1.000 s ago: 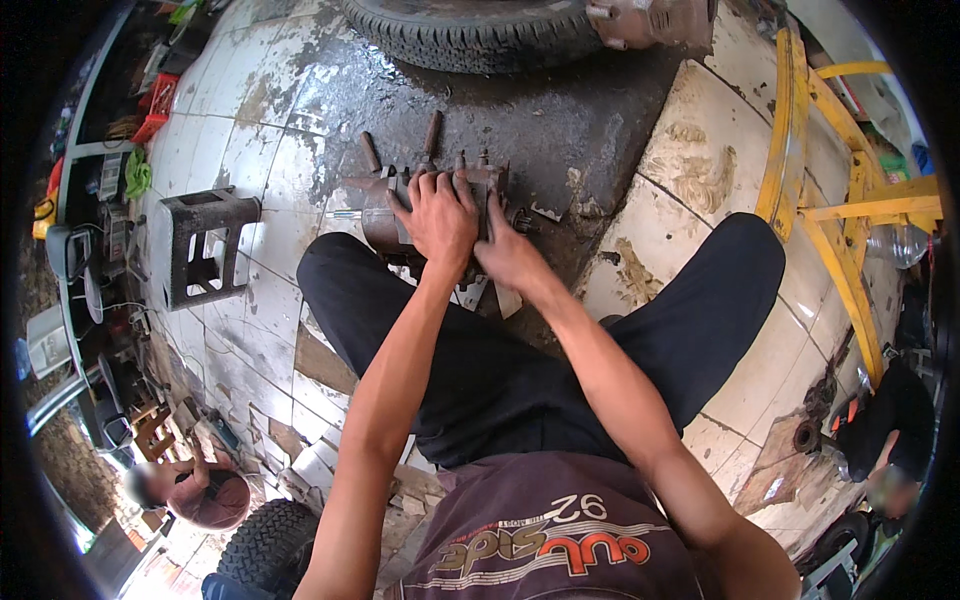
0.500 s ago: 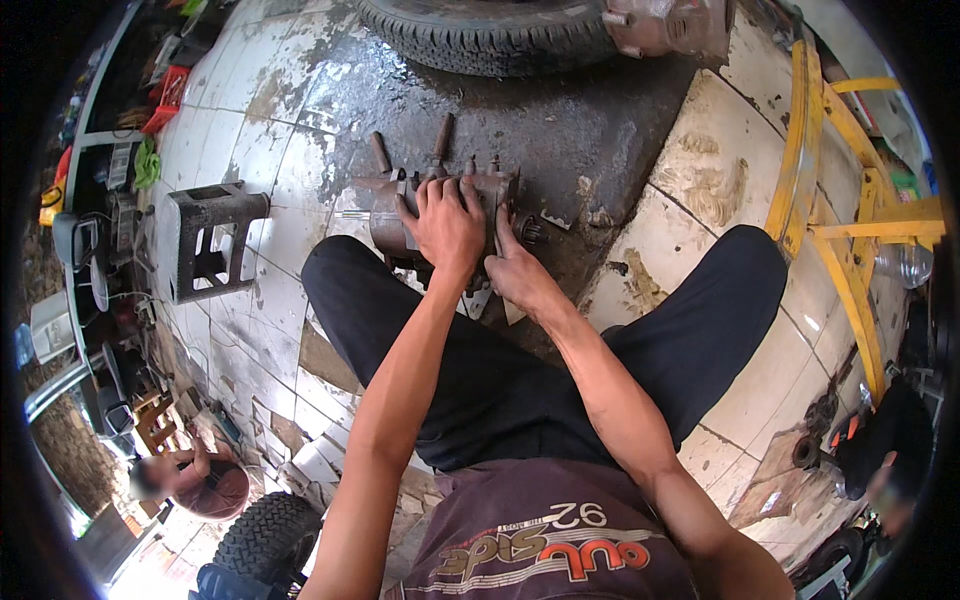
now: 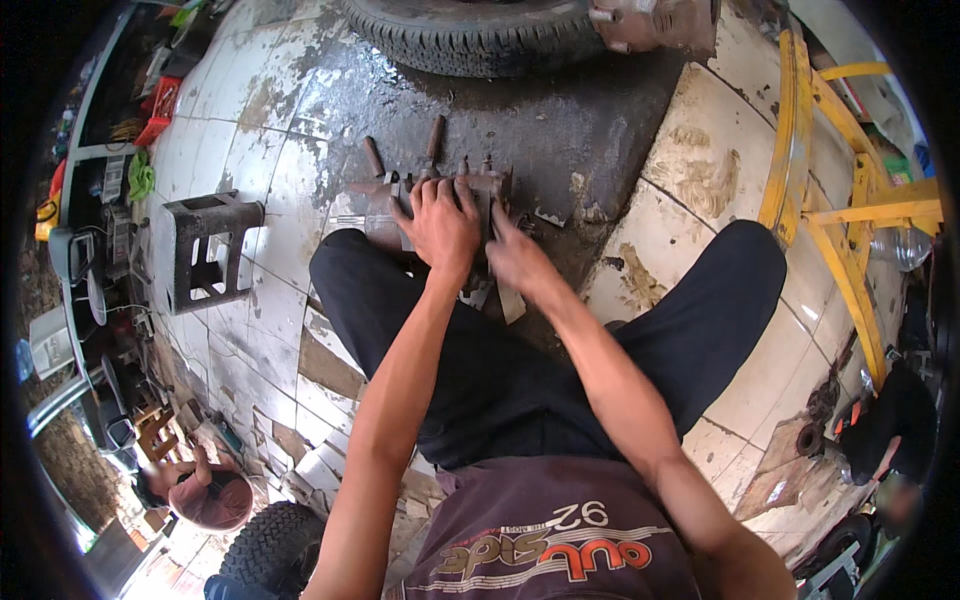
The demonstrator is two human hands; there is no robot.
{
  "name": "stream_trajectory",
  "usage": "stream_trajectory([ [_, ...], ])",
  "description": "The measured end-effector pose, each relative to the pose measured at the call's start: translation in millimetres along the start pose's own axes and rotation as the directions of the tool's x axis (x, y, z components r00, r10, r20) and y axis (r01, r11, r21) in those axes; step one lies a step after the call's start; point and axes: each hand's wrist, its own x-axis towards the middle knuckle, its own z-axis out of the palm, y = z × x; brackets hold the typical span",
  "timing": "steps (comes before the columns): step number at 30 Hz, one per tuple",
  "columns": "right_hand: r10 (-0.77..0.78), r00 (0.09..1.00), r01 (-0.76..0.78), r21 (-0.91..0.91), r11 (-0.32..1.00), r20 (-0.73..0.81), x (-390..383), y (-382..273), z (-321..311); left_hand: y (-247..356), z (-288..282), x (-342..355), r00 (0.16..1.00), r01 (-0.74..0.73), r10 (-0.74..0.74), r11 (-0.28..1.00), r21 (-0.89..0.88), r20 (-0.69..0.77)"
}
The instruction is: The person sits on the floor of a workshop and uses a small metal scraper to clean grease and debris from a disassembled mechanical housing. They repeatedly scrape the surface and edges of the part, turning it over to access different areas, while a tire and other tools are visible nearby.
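A greasy metal gearbox (image 3: 382,220) lies on the floor between my knees. A thin bright shaft (image 3: 347,220) sticks out of its left end. My left hand (image 3: 443,228) lies on top of it, fingers spread over the casing. Blurred by motion, my right hand (image 3: 522,262) is at the gearbox's right end, with its index finger pointing along the casing. Whether it holds anything cannot be made out. On the far side, a longer rusty rod (image 3: 437,140) and a shorter rod (image 3: 372,157) point away from me.
A large tyre (image 3: 480,45) lies beyond the gearbox, beside a rusty metal housing (image 3: 655,22). A dark plastic stool (image 3: 205,250) stands left, a yellow metal frame (image 3: 790,140) right. One person (image 3: 210,497) is at lower left, another (image 3: 890,430) at lower right.
My right hand has shifted slightly up and left and is now blurred. My left hand stays spread on the gearbox. The whole view has shifted a little.
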Motion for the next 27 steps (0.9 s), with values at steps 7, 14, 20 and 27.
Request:
stream_trajectory([
  [7, 0.030, 0.997, -0.029, -0.004, 1.000, 0.070, 7.3, -7.6, -15.2, 0.2, -3.3, -1.9, 0.999, 0.012, -0.013, 1.000, 0.017, 0.041],
  [14, 0.024, 0.994, -0.022, -0.023, 1.000, 0.105, 10.1, -13.1, -24.8, -1.6, -2.0, -2.2, 1.000, -0.022, 0.022, 0.999, 0.041, 0.003],
  [20, 0.009, 0.998, -0.005, -0.072, 0.997, 0.066, 4.4, 0.4, -13.1, -0.9, -2.8, -2.9, 1.000, -0.030, 0.030, 0.999, 0.035, 0.006],
  [27, -0.078, 0.996, 0.076, -0.038, 0.996, -0.034, -1.1, 20.9, 2.3, 0.0, 2.3, -1.7, 1.000, -0.025, 0.025, 0.999, 0.033, 0.003],
])
